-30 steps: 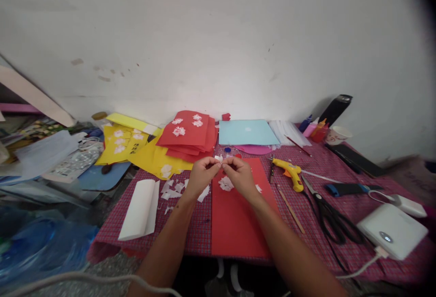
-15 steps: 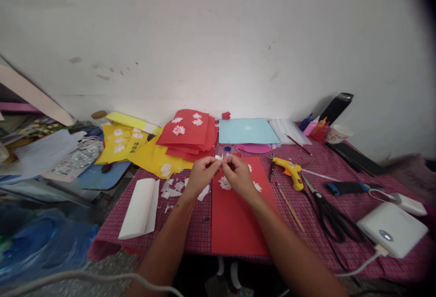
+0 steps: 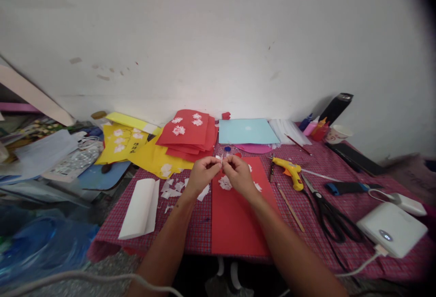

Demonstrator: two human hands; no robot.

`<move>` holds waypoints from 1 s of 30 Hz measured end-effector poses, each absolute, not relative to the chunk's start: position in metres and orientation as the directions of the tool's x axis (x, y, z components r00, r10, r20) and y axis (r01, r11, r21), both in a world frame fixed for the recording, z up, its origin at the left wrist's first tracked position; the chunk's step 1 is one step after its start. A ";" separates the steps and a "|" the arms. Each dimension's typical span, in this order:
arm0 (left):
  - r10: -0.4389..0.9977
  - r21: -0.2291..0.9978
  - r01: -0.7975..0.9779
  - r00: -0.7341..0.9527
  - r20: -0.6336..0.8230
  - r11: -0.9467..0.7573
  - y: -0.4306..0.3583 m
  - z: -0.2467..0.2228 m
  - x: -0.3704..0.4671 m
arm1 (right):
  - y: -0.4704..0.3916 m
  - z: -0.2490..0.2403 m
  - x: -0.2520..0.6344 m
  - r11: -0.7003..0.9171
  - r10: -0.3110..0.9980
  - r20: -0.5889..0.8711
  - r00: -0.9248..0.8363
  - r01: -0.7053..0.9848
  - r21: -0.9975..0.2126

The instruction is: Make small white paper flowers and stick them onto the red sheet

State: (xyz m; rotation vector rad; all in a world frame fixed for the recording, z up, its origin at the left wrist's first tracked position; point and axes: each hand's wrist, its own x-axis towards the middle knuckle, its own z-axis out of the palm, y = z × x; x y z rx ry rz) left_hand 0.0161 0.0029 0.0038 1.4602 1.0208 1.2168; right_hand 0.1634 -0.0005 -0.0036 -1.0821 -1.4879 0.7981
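My left hand [image 3: 202,174] and my right hand [image 3: 239,175] meet fingertip to fingertip over the upper part of a red sheet [image 3: 241,224]. Both are closed in a pinch on a small piece of white paper [image 3: 221,157], whose tip sticks up between the fingers. White paper flowers [image 3: 225,183] lie on the red sheet, partly covered by my right hand. Left of my left hand are torn scraps of white paper [image 3: 171,192]. A folded white tissue sheet [image 3: 139,208] lies farther left.
On the right lie a yellow glue gun [image 3: 289,170], black scissors [image 3: 329,217], a wooden stick [image 3: 291,208], a blue-handled cutter [image 3: 347,188] and a white power box [image 3: 391,230]. Behind are stacked red cards [image 3: 190,129], a light blue sheet [image 3: 245,131] and yellow sheets [image 3: 116,140] with flowers.
The white piece between my fingertips has turned and looks narrower and more upright. My hands have stayed in nearly the same place.
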 end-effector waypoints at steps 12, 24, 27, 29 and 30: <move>0.971 0.974 0.084 0.129 0.201 -0.213 0.003 0.003 0.017 | 0.000 -0.003 0.163 0.351 0.936 0.351 -0.029 0.169 -0.921; 0.980 0.981 0.061 0.094 0.176 -0.182 0.005 -0.002 0.017 | 0.001 -0.011 0.162 0.411 0.909 0.417 -0.022 0.216 -0.885; 0.977 0.977 0.076 0.102 0.189 -0.197 0.005 -0.001 0.017 | 0.001 -0.010 0.163 0.407 0.907 0.420 -0.005 0.264 -0.875; 0.973 0.973 0.088 0.114 0.202 -0.212 0.005 -0.001 0.017 | 0.000 -0.009 0.163 0.397 0.910 0.414 0.013 0.254 -0.882; 0.971 0.971 0.092 0.114 0.209 -0.220 0.005 -0.001 0.018 | 0.000 -0.009 0.163 0.389 0.914 0.406 0.021 0.241 -0.889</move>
